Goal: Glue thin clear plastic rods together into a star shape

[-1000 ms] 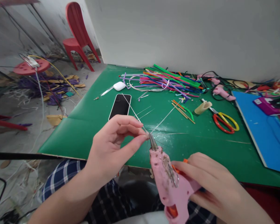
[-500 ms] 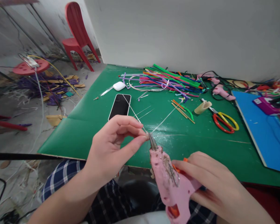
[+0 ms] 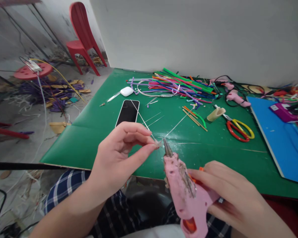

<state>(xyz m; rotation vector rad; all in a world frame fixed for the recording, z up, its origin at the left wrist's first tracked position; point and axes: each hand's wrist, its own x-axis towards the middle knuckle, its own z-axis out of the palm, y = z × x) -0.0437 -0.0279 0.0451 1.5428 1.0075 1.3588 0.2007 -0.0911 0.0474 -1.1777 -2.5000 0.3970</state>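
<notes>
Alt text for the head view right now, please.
A right hand holds a pink glue gun, its nozzle close to a thin pale stem pinched in the left hand, over a green table. Scissors, a phone and colorful strips lie beyond.

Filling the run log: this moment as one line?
left hand: pinching thin rod | right hand: gripping glue gun | nozzle: near left fingertips | phone, scissors: on table

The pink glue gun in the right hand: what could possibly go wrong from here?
The metal nozzle is close to the left fingers; if it is hot, a small slip might burn them. Also, these fingers pinch the thin white stick near its end, so a nudge could perhaps tilt it.
</notes>
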